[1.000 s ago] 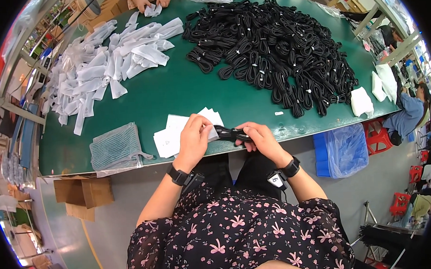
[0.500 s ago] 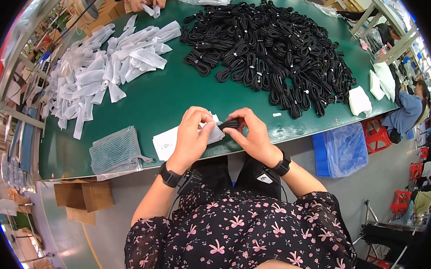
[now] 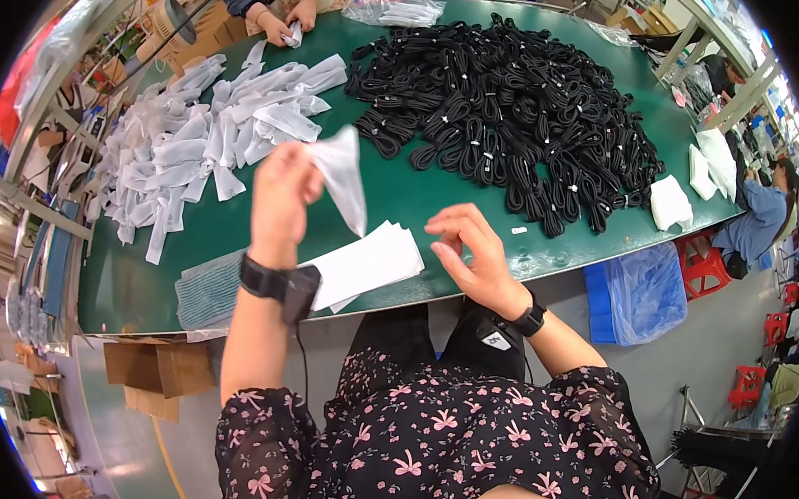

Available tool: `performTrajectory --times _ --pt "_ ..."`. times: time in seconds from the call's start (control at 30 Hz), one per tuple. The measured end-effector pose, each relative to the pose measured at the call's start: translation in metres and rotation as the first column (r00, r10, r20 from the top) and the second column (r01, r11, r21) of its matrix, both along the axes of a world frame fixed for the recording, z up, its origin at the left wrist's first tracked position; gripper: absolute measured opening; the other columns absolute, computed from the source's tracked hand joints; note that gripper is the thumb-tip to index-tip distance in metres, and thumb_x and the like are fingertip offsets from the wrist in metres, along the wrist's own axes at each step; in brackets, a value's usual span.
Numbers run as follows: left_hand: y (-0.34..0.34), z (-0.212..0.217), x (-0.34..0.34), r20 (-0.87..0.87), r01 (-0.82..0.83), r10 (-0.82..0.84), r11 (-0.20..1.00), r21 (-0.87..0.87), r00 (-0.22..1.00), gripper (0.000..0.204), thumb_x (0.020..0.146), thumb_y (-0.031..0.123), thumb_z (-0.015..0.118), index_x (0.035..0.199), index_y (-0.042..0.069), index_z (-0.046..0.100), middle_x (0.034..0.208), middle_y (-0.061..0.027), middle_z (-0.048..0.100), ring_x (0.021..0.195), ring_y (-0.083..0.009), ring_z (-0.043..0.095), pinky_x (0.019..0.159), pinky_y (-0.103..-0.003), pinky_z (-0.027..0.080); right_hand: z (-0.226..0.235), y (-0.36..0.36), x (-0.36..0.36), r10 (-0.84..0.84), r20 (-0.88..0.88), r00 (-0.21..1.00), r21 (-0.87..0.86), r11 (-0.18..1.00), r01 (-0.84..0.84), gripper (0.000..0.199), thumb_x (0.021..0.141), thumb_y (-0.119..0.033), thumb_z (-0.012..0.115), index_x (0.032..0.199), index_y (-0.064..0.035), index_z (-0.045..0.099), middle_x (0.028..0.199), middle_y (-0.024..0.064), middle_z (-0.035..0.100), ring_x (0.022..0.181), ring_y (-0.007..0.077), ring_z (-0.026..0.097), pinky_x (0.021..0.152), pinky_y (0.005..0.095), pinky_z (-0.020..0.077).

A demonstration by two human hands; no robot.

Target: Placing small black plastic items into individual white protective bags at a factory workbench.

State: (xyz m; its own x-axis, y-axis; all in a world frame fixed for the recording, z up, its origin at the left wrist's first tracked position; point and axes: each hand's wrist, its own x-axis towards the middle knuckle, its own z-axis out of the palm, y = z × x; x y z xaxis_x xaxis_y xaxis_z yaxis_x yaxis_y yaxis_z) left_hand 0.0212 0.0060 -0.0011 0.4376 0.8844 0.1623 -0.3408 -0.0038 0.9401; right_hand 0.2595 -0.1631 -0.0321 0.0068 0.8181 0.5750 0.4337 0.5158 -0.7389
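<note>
My left hand (image 3: 281, 200) is raised over the table and pinches a frosted white plastic bag (image 3: 345, 178) by one end. The bag hangs with its narrow tip downward; whether anything is inside I cannot tell. Beyond it to the left lies a heap of similar white bags (image 3: 191, 143). My right hand (image 3: 474, 256) hovers near the table's front edge, fingers apart and holding nothing. Between my hands a fanned stack of white printed sheets (image 3: 371, 265) rests on the green table (image 3: 388, 205). A large pile of coiled black cables (image 3: 510, 108) covers the far right.
A striped teal packet (image 3: 207, 291) lies left of the sheets, partly behind my forearm. White pouches (image 3: 668, 203) sit at the right edge, above a blue lined bin (image 3: 641, 291). Across the table, another person's hands (image 3: 288, 25) handle a white bag. A cardboard box (image 3: 162, 366) stands below left.
My left hand has swung up and left with the white bag. My right hand has let go of the black cable bundle and opened. The sheets are now more exposed.
</note>
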Motion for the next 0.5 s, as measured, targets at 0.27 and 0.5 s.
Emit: performTrajectory --times 0.27,0.5 --pt "-0.057 0.035 -0.041 -0.477 0.038 0.156 0.927 0.372 0.865 0.027 0.098 0.014 0.053 0.12 0.001 0.06 0.104 -0.007 0.066 0.095 -0.0152 0.062 0.08 -0.026 0.049 -0.039 -0.089 0.056 0.046 -0.075 0.996 -0.575 0.814 -0.081 0.008 0.092 -0.007 0.063 0.095 -0.0005 0.067 0.077 0.0048 0.065 0.064 0.0102 0.059 0.057 0.0235 0.0463" --pt "-0.155 -0.116 -0.101 -0.712 0.442 -0.602 0.783 -0.438 0.362 0.039 0.1 0.034 0.055 0.123 0.004 0.059 0.107 -0.0065 0.065 0.096 -0.0143 0.063 0.074 -0.03 0.057 -0.176 -0.216 0.143 -0.301 0.195 0.934 -0.926 0.258 0.277 0.022 0.093 -0.02 0.058 0.095 -0.0005 0.066 0.076 0.0045 0.068 0.059 0.0138 0.062 0.056 0.0278 0.0518"
